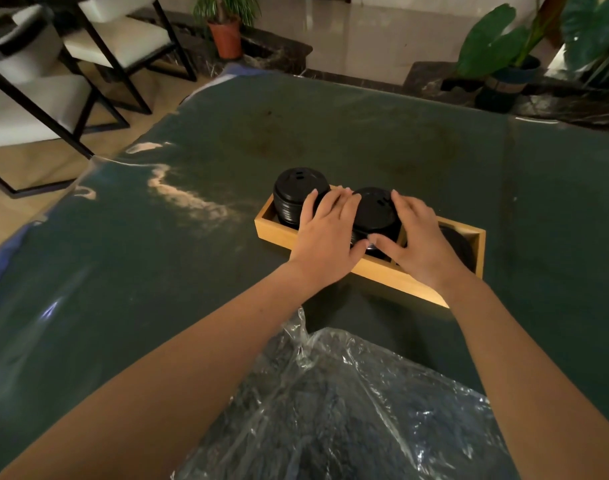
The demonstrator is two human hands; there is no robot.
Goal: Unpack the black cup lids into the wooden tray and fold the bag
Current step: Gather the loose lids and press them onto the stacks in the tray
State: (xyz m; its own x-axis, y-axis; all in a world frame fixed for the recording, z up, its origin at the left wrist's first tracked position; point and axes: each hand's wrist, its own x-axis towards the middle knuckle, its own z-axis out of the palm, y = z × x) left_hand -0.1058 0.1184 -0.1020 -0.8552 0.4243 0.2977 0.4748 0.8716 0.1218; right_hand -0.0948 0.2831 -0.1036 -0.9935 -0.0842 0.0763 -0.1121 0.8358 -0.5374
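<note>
Both hands, left hand (pixel 325 233) and right hand (pixel 414 237), clasp the middle lid stack (pixel 374 211) in the wooden tray (pixel 382 273); uneven pressure could topple it.

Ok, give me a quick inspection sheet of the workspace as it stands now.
Surface: dark green glossy table, faint stains.
Job's things: long wooden tray with three stacks of black plastic cup lids: left, middle, low right one; crumpled clear plastic bag at near edge, unfolded.
Clutter: nothing seen.
Grippers: left hand and right hand clasp the middle stack.
Cables: nothing seen.
Surroundings: white-cushioned chairs, potted plants.
</note>
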